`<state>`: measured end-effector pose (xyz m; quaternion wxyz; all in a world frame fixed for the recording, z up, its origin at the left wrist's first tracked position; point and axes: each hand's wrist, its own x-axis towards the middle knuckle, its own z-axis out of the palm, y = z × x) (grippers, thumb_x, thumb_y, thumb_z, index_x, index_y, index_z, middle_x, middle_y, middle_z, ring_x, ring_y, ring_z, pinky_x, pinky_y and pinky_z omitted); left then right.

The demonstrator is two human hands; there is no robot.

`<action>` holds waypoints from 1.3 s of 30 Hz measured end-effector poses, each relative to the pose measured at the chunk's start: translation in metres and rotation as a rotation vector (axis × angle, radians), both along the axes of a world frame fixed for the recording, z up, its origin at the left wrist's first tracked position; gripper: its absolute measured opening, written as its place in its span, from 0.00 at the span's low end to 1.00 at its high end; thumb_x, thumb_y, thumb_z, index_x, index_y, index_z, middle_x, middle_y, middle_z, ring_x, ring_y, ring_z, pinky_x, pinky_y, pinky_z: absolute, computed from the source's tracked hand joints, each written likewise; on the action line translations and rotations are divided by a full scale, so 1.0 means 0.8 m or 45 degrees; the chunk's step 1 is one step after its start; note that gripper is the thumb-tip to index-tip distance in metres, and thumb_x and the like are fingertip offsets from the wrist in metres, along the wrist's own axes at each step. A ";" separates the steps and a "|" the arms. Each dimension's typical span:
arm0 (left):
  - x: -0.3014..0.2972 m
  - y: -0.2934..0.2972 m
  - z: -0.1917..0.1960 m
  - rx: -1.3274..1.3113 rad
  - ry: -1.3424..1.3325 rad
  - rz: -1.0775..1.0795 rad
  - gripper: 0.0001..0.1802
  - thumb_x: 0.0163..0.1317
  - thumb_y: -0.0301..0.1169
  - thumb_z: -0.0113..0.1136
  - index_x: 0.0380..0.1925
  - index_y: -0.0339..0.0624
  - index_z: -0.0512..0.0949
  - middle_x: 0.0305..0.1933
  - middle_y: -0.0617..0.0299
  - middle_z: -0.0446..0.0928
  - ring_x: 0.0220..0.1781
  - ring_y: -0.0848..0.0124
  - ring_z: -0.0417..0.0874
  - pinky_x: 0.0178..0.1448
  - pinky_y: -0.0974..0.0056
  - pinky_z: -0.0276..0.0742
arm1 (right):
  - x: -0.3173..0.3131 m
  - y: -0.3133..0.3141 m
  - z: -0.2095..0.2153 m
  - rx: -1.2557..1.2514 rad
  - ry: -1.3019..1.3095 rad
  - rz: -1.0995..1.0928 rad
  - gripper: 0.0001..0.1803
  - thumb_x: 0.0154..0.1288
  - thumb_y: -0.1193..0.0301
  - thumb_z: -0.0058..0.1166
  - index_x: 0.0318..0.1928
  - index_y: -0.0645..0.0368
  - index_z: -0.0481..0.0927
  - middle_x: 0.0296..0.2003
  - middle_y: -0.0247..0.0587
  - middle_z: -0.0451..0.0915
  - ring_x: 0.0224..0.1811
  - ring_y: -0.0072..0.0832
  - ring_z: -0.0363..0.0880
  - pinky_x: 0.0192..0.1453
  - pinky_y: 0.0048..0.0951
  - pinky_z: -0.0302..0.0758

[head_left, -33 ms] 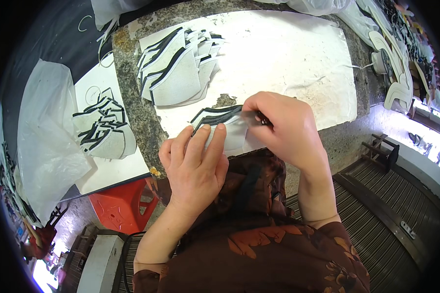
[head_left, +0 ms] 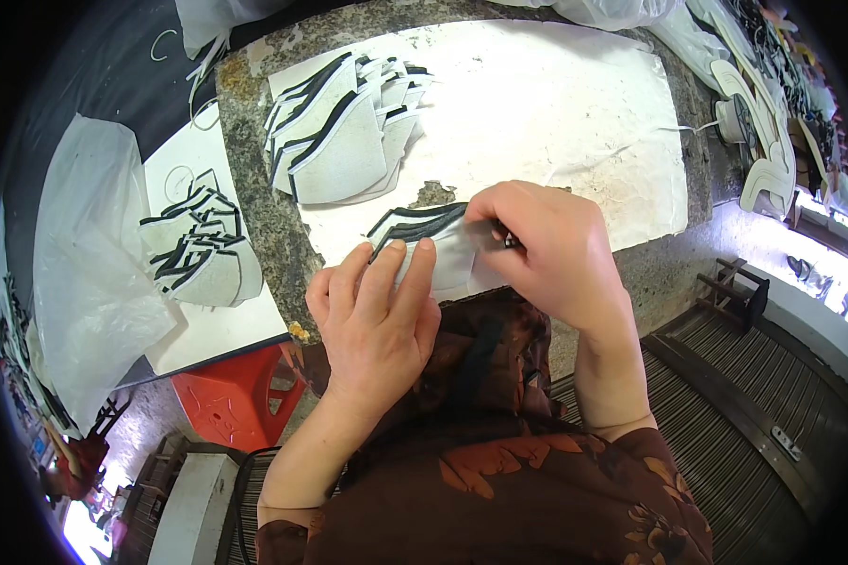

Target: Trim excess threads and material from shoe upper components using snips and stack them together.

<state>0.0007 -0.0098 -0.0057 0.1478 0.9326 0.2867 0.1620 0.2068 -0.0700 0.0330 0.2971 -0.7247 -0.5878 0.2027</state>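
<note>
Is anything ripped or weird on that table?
Yes, one spot: the white sheet has a ragged grey patch just beyond the black-edged pieces under the left hand. It looks odd because the sheet around it is pale. It may be torn or worn there.

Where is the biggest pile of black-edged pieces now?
In the head view, the biggest pile lies at the left end of the white sheet, beyond the left hand.
</note>
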 end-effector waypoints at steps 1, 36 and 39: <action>-0.001 0.000 -0.001 0.000 0.000 0.002 0.25 0.57 0.32 0.67 0.58 0.52 0.82 0.58 0.64 0.76 0.61 0.59 0.74 0.63 0.50 0.65 | 0.000 0.000 -0.001 0.000 0.000 0.001 0.10 0.55 0.74 0.62 0.38 0.54 0.77 0.27 0.37 0.80 0.29 0.40 0.82 0.31 0.38 0.76; 0.031 0.007 0.037 -0.055 0.239 -0.058 0.33 0.53 0.28 0.66 0.62 0.63 0.81 0.45 0.61 0.67 0.55 0.57 0.69 0.67 0.45 0.62 | 0.013 0.008 -0.004 -0.392 0.228 -0.384 0.09 0.64 0.68 0.59 0.37 0.63 0.80 0.23 0.41 0.80 0.24 0.28 0.75 0.33 0.29 0.72; 0.032 0.007 0.037 -0.056 0.279 -0.057 0.34 0.54 0.28 0.65 0.64 0.65 0.80 0.44 0.60 0.67 0.55 0.56 0.69 0.72 0.40 0.60 | 0.012 0.005 -0.005 -0.396 0.220 -0.406 0.10 0.64 0.67 0.59 0.37 0.62 0.80 0.24 0.42 0.80 0.24 0.30 0.75 0.33 0.30 0.73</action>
